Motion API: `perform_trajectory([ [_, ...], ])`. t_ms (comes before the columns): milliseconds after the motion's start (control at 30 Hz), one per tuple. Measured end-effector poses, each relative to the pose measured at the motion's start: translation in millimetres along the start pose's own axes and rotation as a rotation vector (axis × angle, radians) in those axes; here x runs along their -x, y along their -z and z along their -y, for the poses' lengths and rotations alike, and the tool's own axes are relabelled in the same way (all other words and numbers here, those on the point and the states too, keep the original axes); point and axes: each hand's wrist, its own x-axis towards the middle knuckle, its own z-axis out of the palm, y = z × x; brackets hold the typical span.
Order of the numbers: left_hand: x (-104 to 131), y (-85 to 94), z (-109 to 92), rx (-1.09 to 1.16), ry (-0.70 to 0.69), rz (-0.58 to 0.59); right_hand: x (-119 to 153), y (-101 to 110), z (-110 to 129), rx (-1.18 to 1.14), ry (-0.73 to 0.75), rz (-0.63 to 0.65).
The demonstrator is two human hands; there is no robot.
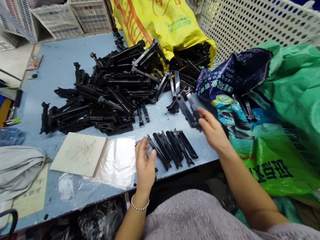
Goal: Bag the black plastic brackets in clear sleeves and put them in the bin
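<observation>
- Your grey openwork top [181, 225] sits nearest, against the bench [51, 58].
- Your right hand [213, 132] has its grip closed on black plastic parts [187, 112]; keep their ends level, clear of the row [174, 146].
- Your left hand [145, 169] is loosely open at the row's left end; contact can't be told.
- The parts look slim and glossy, with notched ends; more lie heaped behind.

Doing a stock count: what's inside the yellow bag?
Black parts show in the open mouth of the yellow bag; more are heaped in front on the blue table. Anything deeper is hidden by the bag's printed side.
</observation>
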Motion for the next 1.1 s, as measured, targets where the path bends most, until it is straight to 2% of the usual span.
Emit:
perform_trajectory([
  [100, -13.1, -22.9, -17.0, 0.444, 0.153, 0.201, 35.0, -27.9, 23.3, -0.223, -0.036, 0.384],
  [133, -16.7, -26.7, -21.5, 0.545, 0.200, 0.213, 40.7, -35.2, 29.1, -0.228, -0.016, 0.469],
  [167, -19.3, -27.8, -25.4, 0.608, 0.231, 0.201, 43.0, -40.4, 33.9, -0.188, 0.031, 0.491],
  [200, -20.9, -26.6, -28.5, 0.637, 0.252, 0.178, 42.1, -43.7, 38.0, -0.109, 0.104, 0.450],
  [267, -21.4, -19.7, -32.2, 0.657, 0.285, 0.157, 32.4, -46.6, 45.2, 0.104, 0.311, 0.286],
  [333, -19.1, -12.4, -33.0, 0.694, 0.347, 0.199, 16.0, -50.1, 52.0, 0.296, 0.560, 0.183],
  [433, -13.6, -9.0, -31.3, 0.771, 0.460, 0.272, -11.3, -64.9, 61.2, 0.456, 0.845, 0.281],
  [500, -10.8, -9.8, -30.2, 0.784, 0.487, 0.255, -24.3, -77.7, 66.3, 0.527, 0.843, 0.321],
  [567, -10.2, -8.2, -30.0, 0.772, 0.470, 0.190, -27.7, -86.7, 70.6, 0.586, 0.712, 0.268],
  [633, -12.2, -1.5, -30.9, 0.770, 0.442, 0.114, -18.2, -89.4, 72.9, 0.587, 0.627, 0.238],
  [667, -13.8, 3.2, -31.5, 0.780, 0.437, 0.081, -8.7, -89.1, 72.5, 0.559, 0.655, 0.276],
  [767, -17.5, 16.0, -32.3, 0.810, 0.465, 0.006, 31.6, -89.4, 63.5, 0.430, 0.907, 0.485],
  [833, -15.8, 18.2, -31.1, 0.802, 0.480, -0.012, 58.8, -94.6, 53.0, 0.364, 0.996, 0.526],
  [900, -9.7, 16.9, -29.0, 0.759, 0.473, -0.006, 78.1, -102.4, 42.6, 0.324, 0.973, 0.504],
  [967, -1.0, 17.9, -26.5, 0.668, 0.441, 0.006, 86.2, -107.8, 34.8, 0.303, 0.933, 0.528],
  [1033, 6.8, 26.1, -22.4, 0.547, 0.379, -0.023, 83.5, -106.7, 28.9, 0.318, 0.901, 0.574],
  [1100, 11.0, 40.3, -14.0, 0.446, 0.330, -0.126, 72.6, -97.7, 21.9, 0.383, 0.852, 0.558],
])
